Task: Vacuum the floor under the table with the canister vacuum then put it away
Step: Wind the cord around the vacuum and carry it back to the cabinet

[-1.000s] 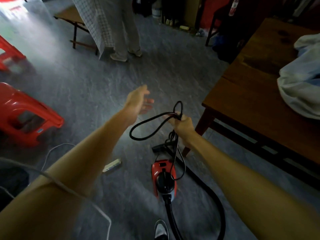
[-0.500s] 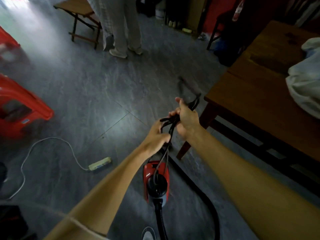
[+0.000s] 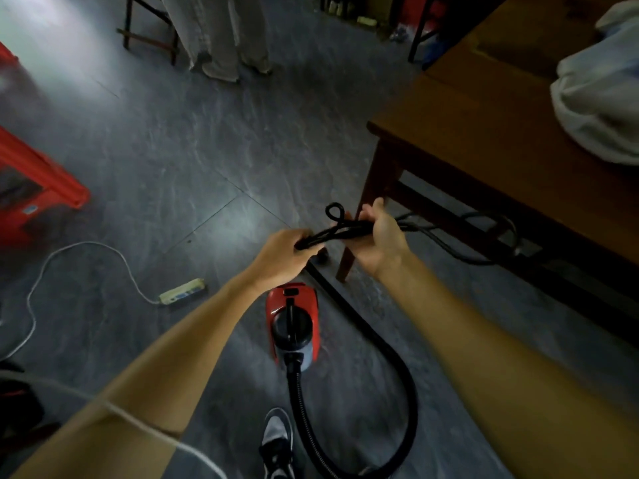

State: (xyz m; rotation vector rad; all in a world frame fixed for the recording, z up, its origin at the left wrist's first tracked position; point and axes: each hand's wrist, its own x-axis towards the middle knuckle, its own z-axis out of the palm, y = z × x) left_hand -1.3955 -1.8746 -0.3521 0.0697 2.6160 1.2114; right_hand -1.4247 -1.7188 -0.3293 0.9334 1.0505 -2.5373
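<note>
Black cord [image 3: 337, 229] is bunching between two hands, left hand [image 3: 281, 252] and right hand [image 3: 378, 236] fingers both clenching it just short of the tabletop [image 3: 449, 133] corner, one red canister vacuum [image 3: 294, 323] sitting below them on open floor [image 3: 173, 150].

I am finding no writing that I can read anywhere here. A small pale sticker is showing on the red plastic stool [image 3: 31, 188] by the left edge of the floor, but it is blurring past legibility. The canister vacuum [image 3: 294, 323] is showing a dark panel with no legible mark.
</note>
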